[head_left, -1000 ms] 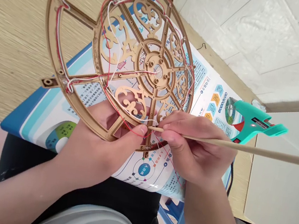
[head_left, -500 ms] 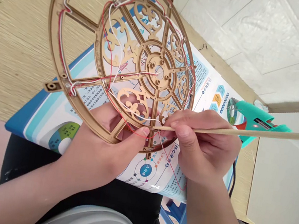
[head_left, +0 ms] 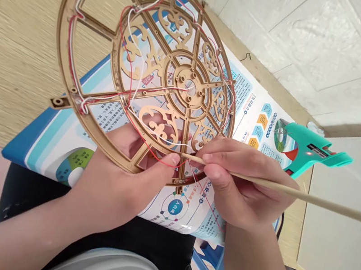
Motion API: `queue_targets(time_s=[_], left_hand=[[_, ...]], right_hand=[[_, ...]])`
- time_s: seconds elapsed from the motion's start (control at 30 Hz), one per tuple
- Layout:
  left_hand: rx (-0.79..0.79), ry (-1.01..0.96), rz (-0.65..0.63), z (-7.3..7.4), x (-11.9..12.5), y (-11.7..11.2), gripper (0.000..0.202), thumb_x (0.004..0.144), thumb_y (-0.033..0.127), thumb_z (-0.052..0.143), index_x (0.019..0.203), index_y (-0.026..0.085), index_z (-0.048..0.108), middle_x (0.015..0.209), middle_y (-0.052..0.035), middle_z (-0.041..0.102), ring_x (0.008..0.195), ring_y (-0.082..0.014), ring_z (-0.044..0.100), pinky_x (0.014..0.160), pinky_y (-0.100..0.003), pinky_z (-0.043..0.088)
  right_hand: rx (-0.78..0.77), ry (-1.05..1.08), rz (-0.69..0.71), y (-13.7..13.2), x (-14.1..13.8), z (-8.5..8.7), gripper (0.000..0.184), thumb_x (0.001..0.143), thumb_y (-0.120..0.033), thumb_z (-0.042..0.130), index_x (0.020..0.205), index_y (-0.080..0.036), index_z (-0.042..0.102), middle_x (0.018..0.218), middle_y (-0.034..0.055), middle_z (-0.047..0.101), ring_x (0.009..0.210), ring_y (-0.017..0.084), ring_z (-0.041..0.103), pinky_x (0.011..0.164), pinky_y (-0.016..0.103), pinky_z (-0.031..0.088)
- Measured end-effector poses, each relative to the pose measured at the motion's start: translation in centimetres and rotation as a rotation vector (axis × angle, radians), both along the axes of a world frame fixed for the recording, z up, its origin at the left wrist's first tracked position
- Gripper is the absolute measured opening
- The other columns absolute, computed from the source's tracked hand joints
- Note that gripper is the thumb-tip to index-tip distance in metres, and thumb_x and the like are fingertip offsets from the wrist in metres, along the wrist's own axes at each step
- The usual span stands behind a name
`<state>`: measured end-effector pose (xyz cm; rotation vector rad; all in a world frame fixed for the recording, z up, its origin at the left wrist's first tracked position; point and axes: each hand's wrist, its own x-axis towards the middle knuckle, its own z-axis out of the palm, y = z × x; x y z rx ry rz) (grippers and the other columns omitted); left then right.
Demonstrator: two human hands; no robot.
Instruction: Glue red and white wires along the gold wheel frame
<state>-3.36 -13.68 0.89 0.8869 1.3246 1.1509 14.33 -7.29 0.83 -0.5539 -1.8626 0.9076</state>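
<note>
A round gold-brown openwork frame (head_left: 115, 80) with spokes and scroll ornaments is tilted in front of me. My left hand (head_left: 129, 177) grips its lower rim, thumb on top and fingers behind. My right hand (head_left: 245, 181) pinches a thin wooden stick (head_left: 281, 188) near its pointed end. The stick's tip touches the frame near a spoke, close to my left thumb. A red wire (head_left: 132, 70) and a white wire (head_left: 142, 67) run along the rings and spokes. Their loose ends hang below my right fingertips.
A teal glue gun (head_left: 315, 149) with a lit red light lies at the right. Under the frame is a printed sheet (head_left: 158, 209) on a wooden table (head_left: 12, 49). A white panel (head_left: 346, 216) stands right, a pale wall (head_left: 305, 40) behind, and a bent black wire (head_left: 246, 56) lies near it.
The stick's back end has swung downward, and my right hand has lowered slightly, while the tip stays by the same spoke. The frame has shifted a little left.
</note>
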Motion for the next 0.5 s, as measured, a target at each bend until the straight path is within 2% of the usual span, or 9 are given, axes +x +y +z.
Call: queue_targets(time_s=[0.13,0.27,0.43,0.5], left_hand=[[-0.010,-0.037,-0.036,0.21,-0.23,0.20,0.016,0.087,0.028,0.075,0.103,0.026,0.073,0.107,-0.0024,0.080,0.106,-0.0280,0.076,0.095,-0.044,0.066],[0.033,0.054,-0.051,0.22,-0.23,0.20,0.015,0.085,0.025,0.075,0.100,0.027,0.074,0.115,-0.0026,0.079,0.110,-0.0284,0.075,0.097,-0.042,0.065],[0.034,0.100,-0.024,-0.02,-0.05,0.05,0.015,0.086,0.030,0.075,0.101,0.025,0.076,0.118,-0.0044,0.080,0.112,-0.0291,0.075,0.095,-0.039,0.065],[0.040,0.134,-0.041,-0.05,-0.04,0.09,0.013,0.088,0.030,0.074,0.099,0.025,0.075,0.114,-0.0043,0.081,0.109,-0.0287,0.075,0.096,-0.040,0.064]], right_hand=[[-0.059,-0.067,-0.019,-0.01,0.41,0.67,0.014,0.087,-0.007,0.077,0.083,-0.018,0.071,0.075,0.0039,0.074,0.066,0.017,0.071,0.059,0.030,0.060],[-0.141,-0.098,-0.093,-0.01,0.54,1.03,0.019,0.082,-0.015,0.087,0.073,-0.020,0.070,0.071,0.0027,0.075,0.062,0.018,0.073,0.056,0.030,0.060],[-0.134,-0.154,-0.250,-0.23,-0.05,1.01,0.043,0.090,-0.021,0.081,0.052,-0.018,0.060,0.051,-0.0012,0.063,0.045,0.011,0.058,0.041,0.024,0.044],[-0.122,-0.140,-0.311,-0.35,-0.26,0.86,0.045,0.092,-0.027,0.080,0.052,-0.018,0.060,0.049,-0.0016,0.061,0.043,0.010,0.055,0.038,0.024,0.039]])
